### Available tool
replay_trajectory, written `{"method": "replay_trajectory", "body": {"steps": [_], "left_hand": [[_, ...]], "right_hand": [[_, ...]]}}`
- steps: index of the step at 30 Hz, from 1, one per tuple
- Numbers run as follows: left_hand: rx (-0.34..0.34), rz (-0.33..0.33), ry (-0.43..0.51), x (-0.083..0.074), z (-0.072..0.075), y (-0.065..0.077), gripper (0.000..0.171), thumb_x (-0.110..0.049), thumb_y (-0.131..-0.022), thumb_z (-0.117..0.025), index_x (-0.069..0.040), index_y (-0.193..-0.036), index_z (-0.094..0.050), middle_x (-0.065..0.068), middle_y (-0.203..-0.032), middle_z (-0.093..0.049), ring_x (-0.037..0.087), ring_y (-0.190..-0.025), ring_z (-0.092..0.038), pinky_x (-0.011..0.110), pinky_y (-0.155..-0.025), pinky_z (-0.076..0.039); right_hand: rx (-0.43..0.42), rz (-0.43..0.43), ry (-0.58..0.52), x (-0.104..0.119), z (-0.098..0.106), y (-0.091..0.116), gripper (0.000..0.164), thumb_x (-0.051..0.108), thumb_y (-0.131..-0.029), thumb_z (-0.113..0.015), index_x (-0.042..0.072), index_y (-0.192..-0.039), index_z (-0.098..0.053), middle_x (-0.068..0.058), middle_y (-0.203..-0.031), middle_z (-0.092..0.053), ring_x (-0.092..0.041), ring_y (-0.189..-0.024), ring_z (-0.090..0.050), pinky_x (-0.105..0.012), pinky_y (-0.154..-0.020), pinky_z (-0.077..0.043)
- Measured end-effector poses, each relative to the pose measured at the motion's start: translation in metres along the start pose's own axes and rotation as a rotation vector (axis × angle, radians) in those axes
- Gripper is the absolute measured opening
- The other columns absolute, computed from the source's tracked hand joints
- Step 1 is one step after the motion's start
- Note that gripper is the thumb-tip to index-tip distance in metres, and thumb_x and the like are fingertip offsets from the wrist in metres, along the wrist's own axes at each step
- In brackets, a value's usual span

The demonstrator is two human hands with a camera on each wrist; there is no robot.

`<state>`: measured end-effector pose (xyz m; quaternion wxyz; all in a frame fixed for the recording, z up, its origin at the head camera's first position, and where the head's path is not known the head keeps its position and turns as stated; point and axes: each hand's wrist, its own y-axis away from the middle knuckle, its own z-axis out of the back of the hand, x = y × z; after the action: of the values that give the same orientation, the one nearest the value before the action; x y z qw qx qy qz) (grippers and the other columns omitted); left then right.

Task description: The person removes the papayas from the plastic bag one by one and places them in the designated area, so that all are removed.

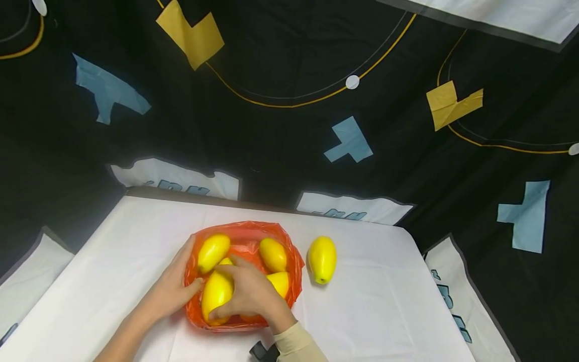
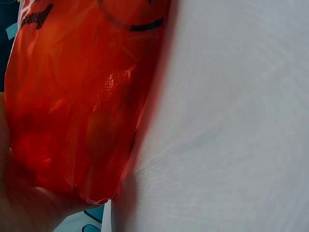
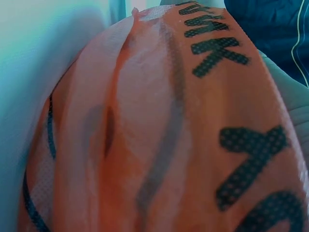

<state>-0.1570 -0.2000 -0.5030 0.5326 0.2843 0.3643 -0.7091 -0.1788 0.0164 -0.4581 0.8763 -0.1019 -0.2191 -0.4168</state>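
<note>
A red plastic bag [image 1: 296, 281] stands on the table with its mouth spread wide, several smooth yellow oval fruits inside. My left hand [image 1: 174, 286] grips the bag's left rim, thumb over the edge and fingers along the outside. Reaching into the bag, my right hand [image 1: 251, 289] holds a large yellow fruit [image 1: 217, 291] near the front left, fingers over its top and thumb at its lower end. Black printing shows on the bag's side [image 3: 145, 121] in the right wrist view. The left wrist view has the bag wall [image 2: 72, 121] close up, with the left hand at lower left.
One more yellow fruit [image 1: 322, 259] lies on the white-covered table [image 1: 371, 301], to the right of the bag. Behind the table hangs a black curtain [image 1: 271, 146] with tape pieces and a yellow line. A small black device [image 1: 264, 351] sits beside the right cuff.
</note>
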Motion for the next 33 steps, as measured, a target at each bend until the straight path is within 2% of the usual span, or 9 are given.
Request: {"method": "replay_trajectory", "body": {"steps": [6, 14, 23, 28, 33], "left_hand": [[0.001, 0.004, -0.012, 0.0, 0.0, 0.0, 0.101, -0.007, -0.086, -0.068, -0.023, -0.158, 0.002, 0.006, -0.163, -0.006, 0.038, -0.145, -0.017, 0.063, -0.108, -0.025], [-0.012, -0.009, -0.029, 0.001, -0.001, 0.0, 0.101, -0.007, -0.086, -0.067, -0.022, -0.158, 0.001, 0.005, -0.163, -0.006, 0.038, -0.144, -0.018, 0.061, -0.11, -0.023], [-0.009, 0.003, -0.021, -0.001, -0.002, 0.0, 0.102, -0.006, -0.085, -0.067, -0.023, -0.158, 0.002, 0.007, -0.163, -0.005, 0.041, -0.144, -0.017, 0.066, -0.108, -0.023], [-0.007, -0.009, -0.008, 0.0, -0.002, -0.001, 0.102, -0.006, -0.085, -0.067, -0.022, -0.158, 0.003, 0.007, -0.163, -0.003, 0.038, -0.145, -0.014, 0.064, -0.11, -0.021], [-0.013, -0.017, -0.028, 0.0, -0.003, -0.001, 0.103, -0.005, -0.085, -0.067, -0.02, -0.158, 0.003, 0.009, -0.163, -0.004, 0.038, -0.145, -0.014, 0.05, -0.117, -0.013]], "right_hand": [[0.034, 0.012, 0.009, 0.001, 0.0, -0.003, 0.084, 0.053, -0.06, -0.087, 0.04, -0.136, -0.055, 0.008, -0.145, -0.042, -0.008, -0.113, -0.051, -0.034, -0.091, -0.051], [0.073, 0.022, 0.002, 0.0, 0.001, -0.005, 0.084, 0.036, -0.06, -0.088, 0.044, -0.135, -0.053, 0.009, -0.151, -0.033, -0.007, -0.109, -0.051, -0.03, -0.084, -0.052], [0.08, 0.007, 0.018, -0.003, -0.002, -0.005, 0.082, 0.037, -0.059, -0.089, 0.046, -0.133, -0.054, 0.012, -0.153, -0.03, -0.008, -0.111, -0.05, -0.032, -0.083, -0.053], [0.047, -0.007, -0.009, -0.006, 0.002, -0.002, 0.083, 0.036, -0.059, -0.089, 0.046, -0.132, -0.053, 0.014, -0.155, -0.025, -0.009, -0.115, -0.049, -0.034, -0.083, -0.054], [-0.036, 0.009, -0.03, -0.011, 0.008, 0.004, 0.083, 0.037, -0.058, -0.087, 0.043, -0.134, -0.053, 0.011, -0.158, -0.022, -0.014, -0.118, -0.053, -0.037, -0.085, -0.053]]}}
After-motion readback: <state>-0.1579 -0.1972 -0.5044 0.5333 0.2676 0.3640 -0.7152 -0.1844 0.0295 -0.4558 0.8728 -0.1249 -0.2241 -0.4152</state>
